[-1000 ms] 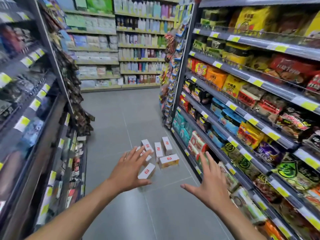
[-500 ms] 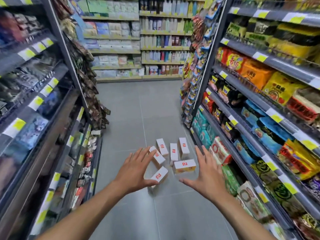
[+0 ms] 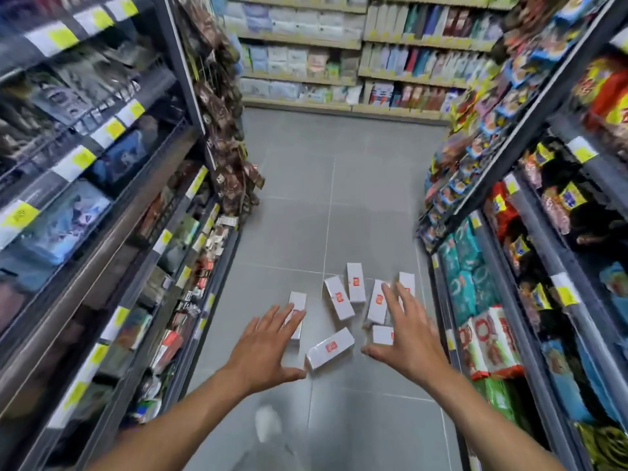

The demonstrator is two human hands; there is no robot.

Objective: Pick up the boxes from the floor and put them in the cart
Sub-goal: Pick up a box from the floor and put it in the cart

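Grip empty and spread wide: my left hand (image 3: pixel 263 351) and right hand (image 3: pixel 407 341) flank the small white red-labelled cardboard boxes (image 3: pixel 329 349) scattered on the grey tiled floor (image 3: pixel 339 164) (cart unseen), poised to gather them.

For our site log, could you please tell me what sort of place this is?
Most likely a supermarket aisle: shelves stocked with snack packets on both sides, yellow price tags along their edges, and a grey tiled floor between.

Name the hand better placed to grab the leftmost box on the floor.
Left. The open left hand lines up with the leftmost box; the right hand, also open, hovers over boxes further right.
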